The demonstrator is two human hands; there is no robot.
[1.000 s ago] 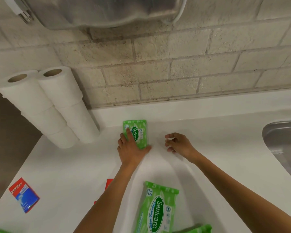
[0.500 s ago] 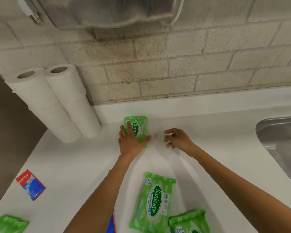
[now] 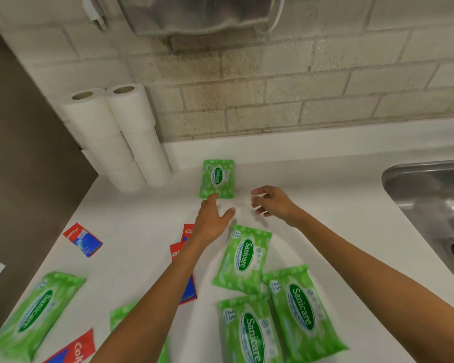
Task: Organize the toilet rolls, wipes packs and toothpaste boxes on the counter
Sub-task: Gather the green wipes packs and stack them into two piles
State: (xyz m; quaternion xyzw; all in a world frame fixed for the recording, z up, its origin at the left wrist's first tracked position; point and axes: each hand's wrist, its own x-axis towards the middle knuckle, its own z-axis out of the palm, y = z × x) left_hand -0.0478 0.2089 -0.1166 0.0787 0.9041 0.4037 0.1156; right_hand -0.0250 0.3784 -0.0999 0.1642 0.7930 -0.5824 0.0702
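A green wipes pack lies flat near the back of the white counter. My left hand hovers just in front of it, fingers spread, holding nothing. My right hand is to its right, fingers loosely curled and empty. Two stacks of toilet rolls stand in the back left corner. Three more wipes packs cluster near my right forearm, and another wipes pack lies at front left. Red and blue toothpaste boxes lie scattered on the left; one toothpaste box is partly hidden under my left arm.
A steel sink is sunk into the counter at the right. A brick wall rises behind, with a metal hand dryer mounted above. The counter's left edge drops off beside a brown wall.
My left hand has lifted off the far wipes pack and drawn back toward me. My right hand has pulled back slightly too. The view has tilted down, showing more packs and boxes.
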